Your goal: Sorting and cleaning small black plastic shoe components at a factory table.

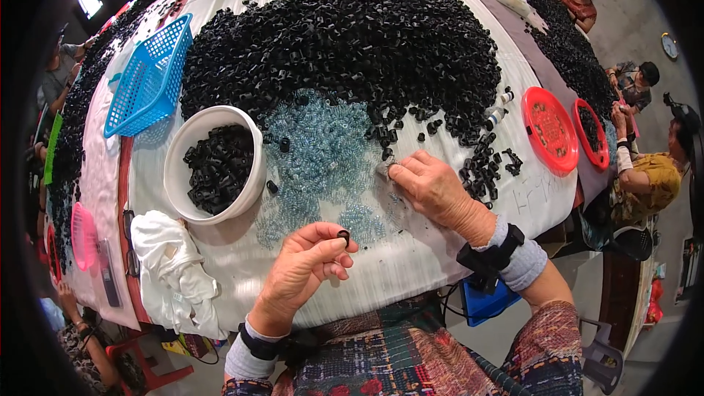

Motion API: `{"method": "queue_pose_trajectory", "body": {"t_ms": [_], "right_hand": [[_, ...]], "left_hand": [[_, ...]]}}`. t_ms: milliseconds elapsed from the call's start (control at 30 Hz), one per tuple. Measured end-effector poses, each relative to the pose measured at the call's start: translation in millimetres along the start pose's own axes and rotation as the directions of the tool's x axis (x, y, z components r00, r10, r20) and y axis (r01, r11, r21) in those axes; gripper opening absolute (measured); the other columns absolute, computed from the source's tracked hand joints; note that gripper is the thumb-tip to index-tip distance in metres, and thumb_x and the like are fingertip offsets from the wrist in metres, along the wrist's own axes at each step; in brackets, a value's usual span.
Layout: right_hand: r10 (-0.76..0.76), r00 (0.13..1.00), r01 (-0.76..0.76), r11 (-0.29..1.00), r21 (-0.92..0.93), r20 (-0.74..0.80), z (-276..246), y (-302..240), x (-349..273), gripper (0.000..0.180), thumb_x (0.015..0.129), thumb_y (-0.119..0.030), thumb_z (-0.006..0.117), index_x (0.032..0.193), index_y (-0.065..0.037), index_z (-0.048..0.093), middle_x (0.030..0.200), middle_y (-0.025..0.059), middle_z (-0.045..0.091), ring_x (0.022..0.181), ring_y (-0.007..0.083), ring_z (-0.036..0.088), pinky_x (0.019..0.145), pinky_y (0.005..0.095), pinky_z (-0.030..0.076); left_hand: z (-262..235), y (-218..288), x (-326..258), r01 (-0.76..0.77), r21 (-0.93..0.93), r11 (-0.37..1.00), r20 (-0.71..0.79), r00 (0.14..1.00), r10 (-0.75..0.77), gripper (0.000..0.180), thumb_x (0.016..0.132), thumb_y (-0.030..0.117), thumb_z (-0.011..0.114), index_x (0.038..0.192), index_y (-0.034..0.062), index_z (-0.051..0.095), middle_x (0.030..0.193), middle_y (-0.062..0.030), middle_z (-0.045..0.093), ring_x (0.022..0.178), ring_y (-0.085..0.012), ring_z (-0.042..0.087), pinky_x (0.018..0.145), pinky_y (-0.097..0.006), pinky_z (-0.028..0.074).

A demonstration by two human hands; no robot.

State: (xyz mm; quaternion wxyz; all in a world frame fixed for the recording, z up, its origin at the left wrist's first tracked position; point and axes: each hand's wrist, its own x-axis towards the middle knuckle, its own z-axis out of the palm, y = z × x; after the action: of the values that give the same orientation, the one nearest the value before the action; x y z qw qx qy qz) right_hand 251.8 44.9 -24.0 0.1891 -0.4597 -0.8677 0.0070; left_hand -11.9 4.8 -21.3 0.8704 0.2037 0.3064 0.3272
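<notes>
My left hand pinches a small black cylindrical piece between thumb and fingertips, above the near part of the table. Farther right, my right hand is closed with its fingertips low over the cloth, on a small greyish thing whose kind I cannot make out. Between and beyond my hands spreads a heap of small clear bluish rings. Behind it lies a large pile of black pieces. To the left stands a white bowl partly filled with black pieces.
A blue plastic basket rests tilted at the left, and a crumpled white cloth lies at the near left edge. A red plastic tray is on the right. Other people sit along neighbouring tables on both sides.
</notes>
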Motion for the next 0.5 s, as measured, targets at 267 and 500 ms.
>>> {"method": "queue_pose_trajectory", "body": {"t_ms": [267, 500], "right_hand": [[-0.047, 0.999, 0.046, 0.997, -0.059, -0.024, 3, -3, 0, 0.028, 0.07, -0.002, 0.063, 0.097, -0.009, 0.058, 0.082, 0.0048, 0.057, 0.079, 0.0238, 0.057, 0.071, 0.0333, 0.05], [0.183, 0.982, -0.156, 0.925, 0.348, -0.047, -27, -36, 4, 0.028, 0.073, 0.006, 0.059, 0.099, -0.003, 0.057, 0.081, 0.0116, 0.056, 0.071, 0.0288, 0.058, 0.061, 0.0367, 0.049]], "left_hand": [[-1, 1, -1, 0.001, -0.003, 1.0, -0.004, 1.0, -0.001, 0.016, 0.089, 0.006, 0.062, 0.104, 0.0013, 0.06, 0.094, -0.0139, 0.066, 0.077, -0.0155, 0.063, 0.063, -0.025, 0.054], [8, 0, 2, -0.088, 0.103, 0.991, -0.05, 0.994, 0.093, 0.022, 0.087, 0.007, 0.065, 0.107, -0.0007, 0.06, 0.09, -0.0112, 0.066, 0.077, -0.0137, 0.063, 0.062, -0.024, 0.053]]}}
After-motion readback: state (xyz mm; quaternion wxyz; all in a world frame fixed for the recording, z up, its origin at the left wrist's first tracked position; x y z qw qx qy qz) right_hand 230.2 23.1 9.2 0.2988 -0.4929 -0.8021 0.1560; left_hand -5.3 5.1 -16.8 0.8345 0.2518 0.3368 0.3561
